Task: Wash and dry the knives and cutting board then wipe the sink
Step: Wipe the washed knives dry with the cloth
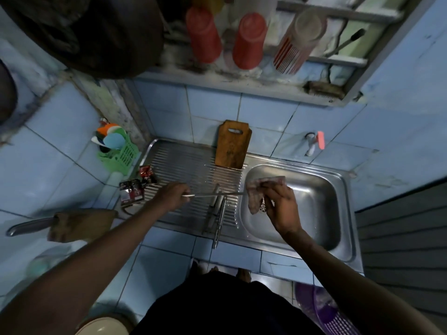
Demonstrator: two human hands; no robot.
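Left hand (173, 195) grips a knife (217, 194) by the handle, blade out over the drainer's right edge; right hand (280, 206) pinches a rag (260, 192) over the sink (343, 189); board (232, 145) leans at the drainer's back edge; wipe spine-side, handle to tip, edge turned away from fingers.

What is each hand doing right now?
Left hand: closed on the handle of a knife.
Right hand: closed on a cloth over the sink.
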